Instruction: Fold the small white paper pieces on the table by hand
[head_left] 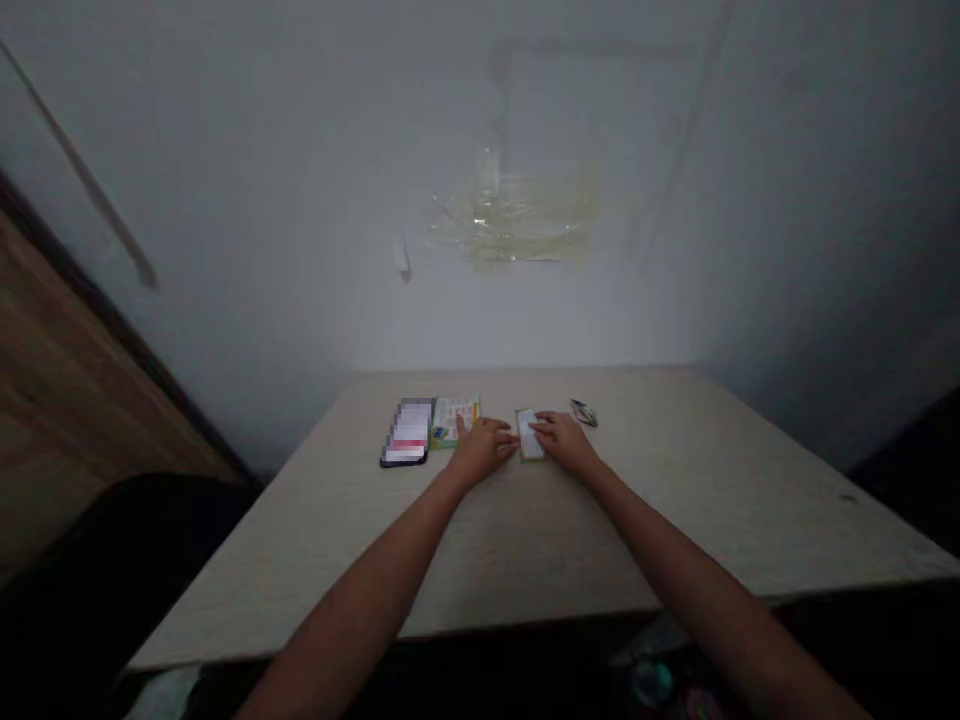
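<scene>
Bare forearms (360,590) reach away from me from the lower corners of the view toward the middle of the table. My left hand (484,448) lies palm down with the fingers loosely spread, its fingertips (463,425) over the lower edge of a multicoloured rectangular printed card (454,418). The grip is wide and nothing is closed in it. My right hand (566,443) also lies palm down, its fingers (541,425) flat across a small pale rectangular card with a green border (527,448). This card sits between the two hands and the fingers rest on it without pinching. Just left of the multicoloured card lies a black-edged smartphone (406,432) with a pixelated screen; I cannot tell whether the two touch. Beyond my right hand lies a small crumpled silvery object (583,412), too small to identify. All of these rest on a pale wood-grain table (525,565), near its far edge. Behind it rises a grey-white wall (225,330) with a patch of yellowed tape residue (517,225). To the left are a brown wooden panel (67,380) and a dark rounded shape (127,560). Blurred coloured objects (651,683) show below the near table edge.
</scene>
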